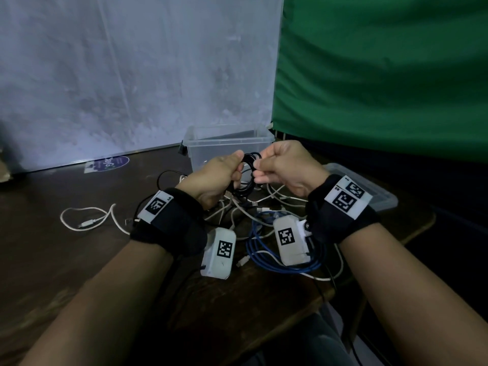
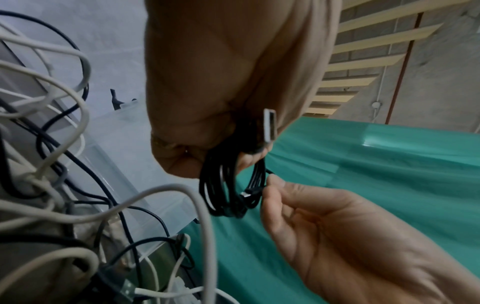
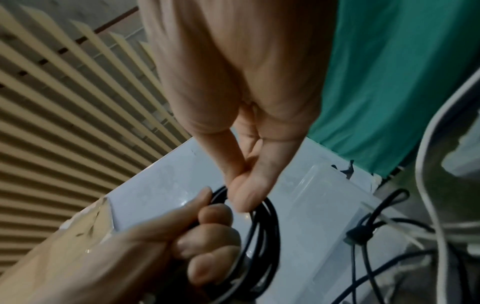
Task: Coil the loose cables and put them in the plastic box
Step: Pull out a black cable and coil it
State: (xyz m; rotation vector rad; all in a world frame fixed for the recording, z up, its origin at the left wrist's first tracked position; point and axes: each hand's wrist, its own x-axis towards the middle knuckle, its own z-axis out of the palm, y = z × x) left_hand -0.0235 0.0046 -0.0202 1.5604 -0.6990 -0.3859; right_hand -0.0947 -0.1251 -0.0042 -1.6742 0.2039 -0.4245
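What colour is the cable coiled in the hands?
Black; the coiled cable shows best in the left wrist view.

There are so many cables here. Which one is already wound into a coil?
The black cable, gripped by both the left hand and the right hand. The white cables and the blue cable lie loose.

a: what colour is the coiled cable (image 1: 247, 172)?
b: black, with a silver plug end. at six o'clock from it lies a blue cable (image 1: 266, 256); the tangle of cables (image 1: 239, 207) around is off-white.
a: and the box (image 1: 224, 147)?
b: clear plastic, twelve o'clock of the coil. the table (image 1: 66, 260) is dark brown, the curtain (image 1: 383, 75) at two o'clock green, the wall sheet (image 1: 132, 75) pale grey and mottled. wristbands (image 1: 179, 220) are black with black-and-white square codes.
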